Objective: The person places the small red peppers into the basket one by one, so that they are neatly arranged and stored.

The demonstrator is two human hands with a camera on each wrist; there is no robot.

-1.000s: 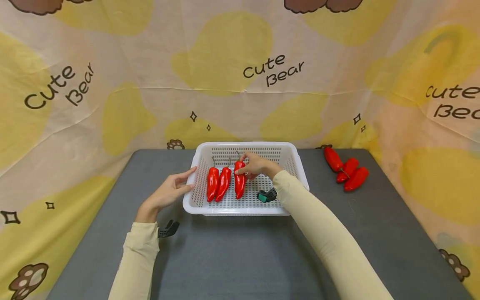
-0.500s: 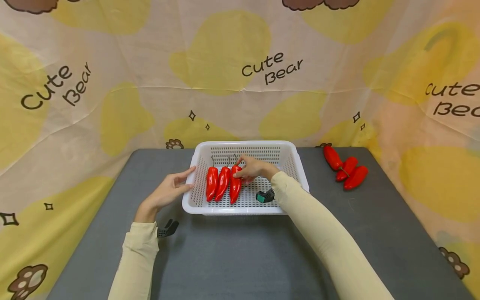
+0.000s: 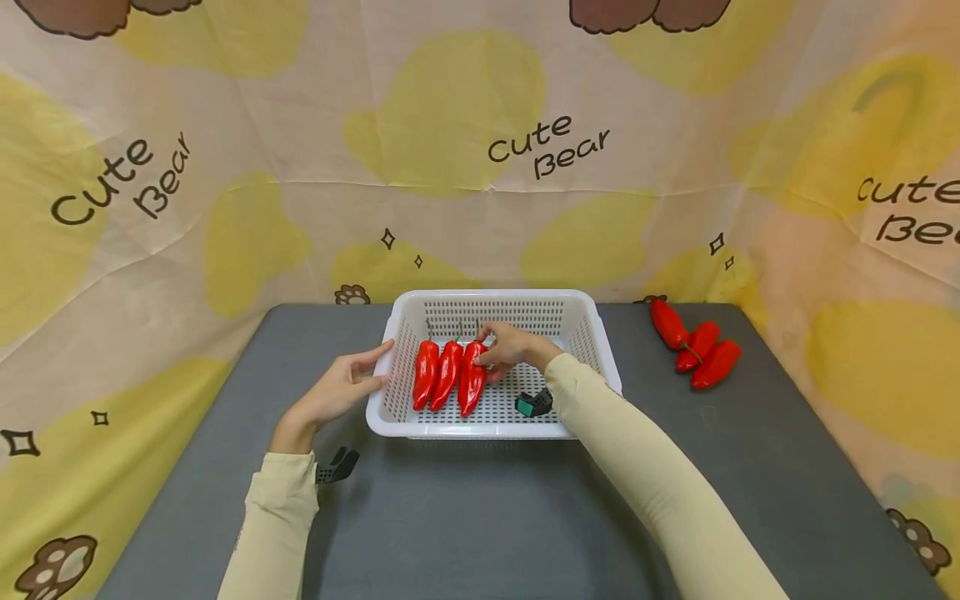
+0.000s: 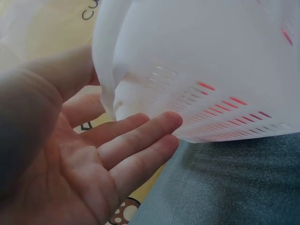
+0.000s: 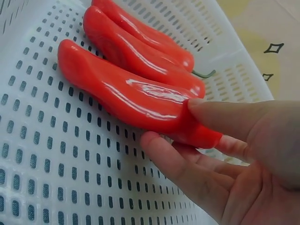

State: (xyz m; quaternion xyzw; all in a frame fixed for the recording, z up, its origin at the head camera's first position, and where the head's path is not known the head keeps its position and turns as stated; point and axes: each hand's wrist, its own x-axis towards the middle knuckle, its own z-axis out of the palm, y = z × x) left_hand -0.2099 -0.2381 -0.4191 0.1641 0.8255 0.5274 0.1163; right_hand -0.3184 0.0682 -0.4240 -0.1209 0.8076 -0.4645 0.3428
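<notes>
A white perforated plastic basket (image 3: 480, 431) stands on the grey table. Three glossy red peppers lie side by side in its left half: a left one (image 3: 425, 375), a middle one (image 3: 447, 377) and a right one (image 3: 472, 387). My right hand (image 3: 513, 346) holds the right red pepper (image 5: 122, 93) near its stem end, thumb on top and fingers along its side. At the basket's left end, my left hand (image 3: 341, 390) rests against the rim with thumb and forefinger spread; its other fingers (image 4: 140, 140) extend straight beside the outer wall.
More red peppers (image 3: 701, 346) lie in a small cluster on the table (image 3: 480, 517) at the far right. A patterned cloth (image 3: 480, 167) hangs behind the table and along both sides. Each wrist wears a dark camera mount.
My right hand has shifted the right red pepper slightly left and nearer me, close beside the middle pepper. The left hand keeps its place at the rim.
</notes>
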